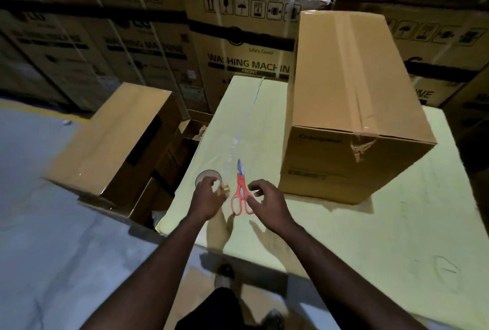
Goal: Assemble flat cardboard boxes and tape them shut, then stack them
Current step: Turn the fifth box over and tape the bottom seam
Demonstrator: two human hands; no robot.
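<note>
A taped-shut brown cardboard box (352,107) stands on the pale yellow work surface (344,237), to the right of my hands. Red-handled scissors (241,192) lie on the surface, blades pointing away from me. A roll of clear tape (207,177) sits just left of them. My left hand (207,198) grips the tape roll, fingers curled over its near side. My right hand (267,201) hovers over the scissors' handles with fingers curved, holding nothing that I can see.
An open, tilted cardboard box (116,141) rests at the left beside the work surface, with more cardboard under it. Stacked washing machine cartons (246,46) form a wall behind. Grey floor (39,210) lies at the left.
</note>
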